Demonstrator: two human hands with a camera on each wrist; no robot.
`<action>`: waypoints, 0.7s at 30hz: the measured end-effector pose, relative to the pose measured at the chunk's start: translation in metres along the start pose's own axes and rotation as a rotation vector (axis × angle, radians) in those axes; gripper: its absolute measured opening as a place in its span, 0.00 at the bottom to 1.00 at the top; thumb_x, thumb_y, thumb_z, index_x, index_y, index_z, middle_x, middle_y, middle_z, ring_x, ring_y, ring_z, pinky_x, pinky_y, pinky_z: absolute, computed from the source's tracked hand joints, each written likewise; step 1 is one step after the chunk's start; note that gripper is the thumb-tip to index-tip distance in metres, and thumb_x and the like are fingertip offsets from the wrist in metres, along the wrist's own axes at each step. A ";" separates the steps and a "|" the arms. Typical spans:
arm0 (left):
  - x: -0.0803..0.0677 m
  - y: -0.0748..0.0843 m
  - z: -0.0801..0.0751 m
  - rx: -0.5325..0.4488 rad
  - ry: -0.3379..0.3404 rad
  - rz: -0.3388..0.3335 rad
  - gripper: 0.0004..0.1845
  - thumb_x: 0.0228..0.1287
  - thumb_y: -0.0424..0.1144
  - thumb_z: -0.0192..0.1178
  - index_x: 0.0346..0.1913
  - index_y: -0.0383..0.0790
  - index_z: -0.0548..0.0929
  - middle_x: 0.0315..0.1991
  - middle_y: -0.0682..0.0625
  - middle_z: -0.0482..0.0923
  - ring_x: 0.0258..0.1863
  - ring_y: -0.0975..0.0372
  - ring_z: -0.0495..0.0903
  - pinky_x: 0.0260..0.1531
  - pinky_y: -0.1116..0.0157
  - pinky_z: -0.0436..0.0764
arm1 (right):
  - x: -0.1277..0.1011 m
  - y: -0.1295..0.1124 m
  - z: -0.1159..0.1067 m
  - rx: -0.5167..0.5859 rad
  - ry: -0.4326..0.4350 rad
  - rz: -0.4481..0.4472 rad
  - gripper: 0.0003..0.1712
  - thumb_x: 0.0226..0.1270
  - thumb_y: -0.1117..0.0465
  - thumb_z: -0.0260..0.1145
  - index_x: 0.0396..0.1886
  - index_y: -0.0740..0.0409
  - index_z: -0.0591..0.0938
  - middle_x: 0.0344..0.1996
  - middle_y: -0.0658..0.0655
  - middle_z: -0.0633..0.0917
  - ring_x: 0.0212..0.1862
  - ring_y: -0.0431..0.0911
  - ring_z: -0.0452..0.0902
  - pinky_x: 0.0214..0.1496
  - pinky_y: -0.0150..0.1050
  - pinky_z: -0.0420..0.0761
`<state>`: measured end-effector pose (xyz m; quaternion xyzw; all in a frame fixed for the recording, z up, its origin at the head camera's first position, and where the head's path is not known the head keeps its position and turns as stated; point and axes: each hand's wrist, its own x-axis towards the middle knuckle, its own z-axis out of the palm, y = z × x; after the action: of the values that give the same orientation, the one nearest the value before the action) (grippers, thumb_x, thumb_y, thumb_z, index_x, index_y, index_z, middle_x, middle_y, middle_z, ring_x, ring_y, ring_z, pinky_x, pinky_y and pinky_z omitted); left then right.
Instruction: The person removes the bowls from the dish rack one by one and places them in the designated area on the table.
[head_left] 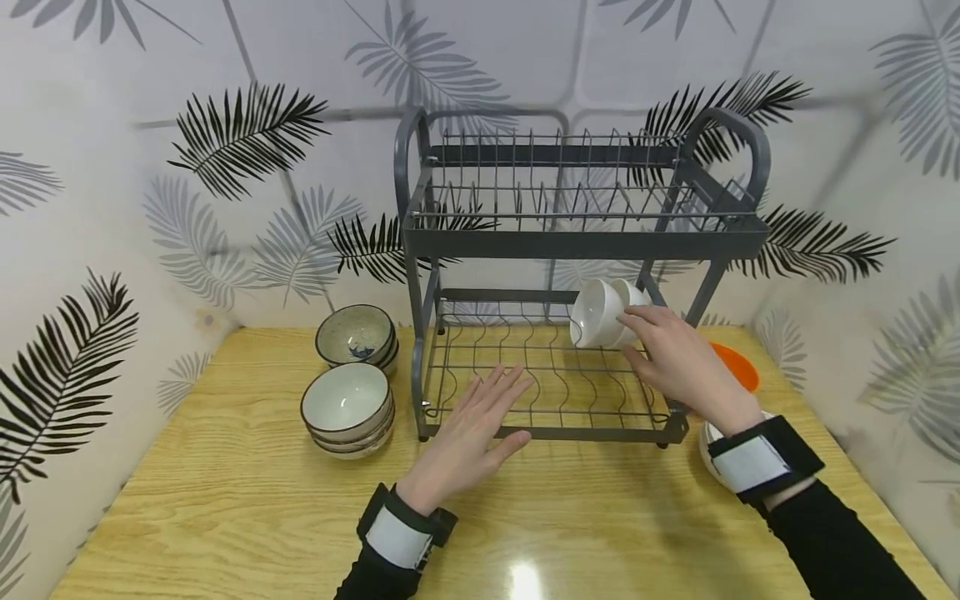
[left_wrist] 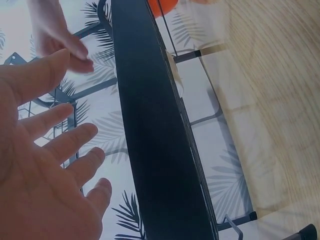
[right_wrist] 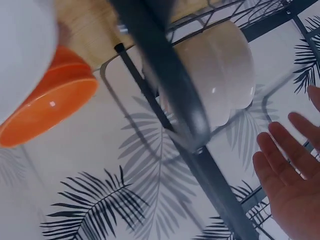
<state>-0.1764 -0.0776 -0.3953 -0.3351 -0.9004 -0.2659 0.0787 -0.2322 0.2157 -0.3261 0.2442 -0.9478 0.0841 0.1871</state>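
Two white bowls (head_left: 596,315) stand tilted on their sides, one against the other, at the right end of the dish rack's lower tier (head_left: 517,367). My right hand (head_left: 678,367) is just to the right of them, its fingers extended. A gap shows between that hand (right_wrist: 295,185) and the bowls (right_wrist: 215,75) in the right wrist view. With fingers spread and palm down, my left hand (head_left: 472,433) hovers by the rack's front rail and holds nothing. Empty palm and loosely bent fingers of the left hand (left_wrist: 50,165) show in the left wrist view.
Two stacks of patterned bowls (head_left: 348,404) (head_left: 356,333) stand left of the rack. To its right are an orange bowl (head_left: 737,367) and white dishware (head_left: 708,458), partly hidden by my right arm. The upper tier (head_left: 585,243) overhangs the lower one.
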 end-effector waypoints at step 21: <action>-0.001 -0.002 -0.005 -0.004 0.009 0.006 0.36 0.75 0.48 0.56 0.79 0.43 0.57 0.82 0.45 0.51 0.82 0.48 0.47 0.81 0.45 0.46 | 0.096 -0.002 0.049 -0.014 -0.277 0.311 0.33 0.67 0.70 0.58 0.68 0.83 0.62 0.64 0.80 0.70 0.65 0.71 0.71 0.69 0.61 0.74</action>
<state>-0.1765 -0.0822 -0.3921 -0.3369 -0.8985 -0.2688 0.0827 -0.3248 0.1601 -0.3330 0.1031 -0.9913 0.0710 0.0417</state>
